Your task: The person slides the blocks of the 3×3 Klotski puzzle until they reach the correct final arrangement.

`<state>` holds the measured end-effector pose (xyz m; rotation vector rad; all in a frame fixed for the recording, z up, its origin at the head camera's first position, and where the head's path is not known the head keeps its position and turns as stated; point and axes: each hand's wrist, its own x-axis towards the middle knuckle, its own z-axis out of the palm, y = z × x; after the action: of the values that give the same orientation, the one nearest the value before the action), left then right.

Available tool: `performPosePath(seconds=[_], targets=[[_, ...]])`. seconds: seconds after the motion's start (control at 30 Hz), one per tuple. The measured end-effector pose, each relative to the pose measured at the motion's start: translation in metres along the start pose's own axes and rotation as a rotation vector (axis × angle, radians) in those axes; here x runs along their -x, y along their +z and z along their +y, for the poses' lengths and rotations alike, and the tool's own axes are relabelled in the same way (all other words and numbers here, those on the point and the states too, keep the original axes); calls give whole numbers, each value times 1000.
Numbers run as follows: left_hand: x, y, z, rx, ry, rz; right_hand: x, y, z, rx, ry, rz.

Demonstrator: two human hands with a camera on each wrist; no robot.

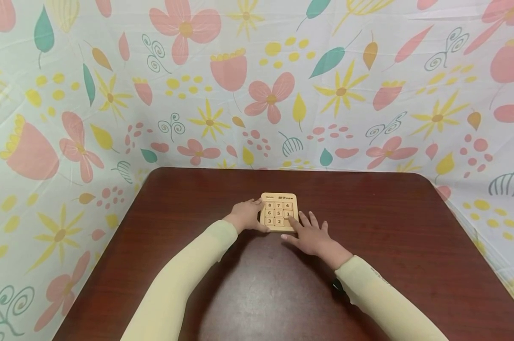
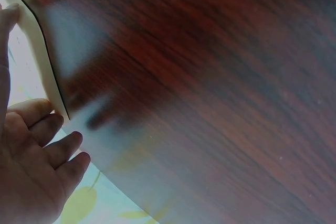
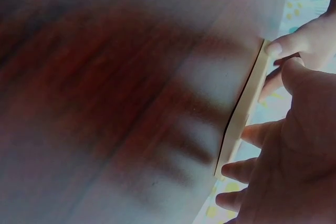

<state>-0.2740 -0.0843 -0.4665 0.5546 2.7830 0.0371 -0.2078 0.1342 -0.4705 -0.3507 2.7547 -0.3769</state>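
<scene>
A light wooden number slide puzzle [image 1: 274,196] lies on the table, its tiles reading 8 7 4, 6 5 1 and 3 2 from the top row down. My left hand [image 1: 247,215] grips its left side, thumb at the near corner and fingers along the edge. On the other side, my right hand [image 1: 312,237] reaches in with its index fingertip on the lower part of the 1 tile [image 1: 288,214]. The remaining right fingers are spread beside the board's right edge. Both wrist views show the puzzle's pale side edge [image 3: 244,108] close to the fingers.
The dark reddish-brown wooden table [image 1: 257,293] has rounded far corners. A white cloth [image 1: 257,61] printed with flowers and leaves hangs behind it and along both sides. A small dark object [image 1: 337,285] shows by the right sleeve cuff.
</scene>
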Motion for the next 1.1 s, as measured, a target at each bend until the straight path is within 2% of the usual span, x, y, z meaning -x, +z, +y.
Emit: performPosePath(seconds=[0.43,1.1], targets=[[1,-1,1,12,-4,-1,-1,-1,-1,6,13,-8],[3,-2,0,8,-5,6,-2,-2,1,0,-12,9]])
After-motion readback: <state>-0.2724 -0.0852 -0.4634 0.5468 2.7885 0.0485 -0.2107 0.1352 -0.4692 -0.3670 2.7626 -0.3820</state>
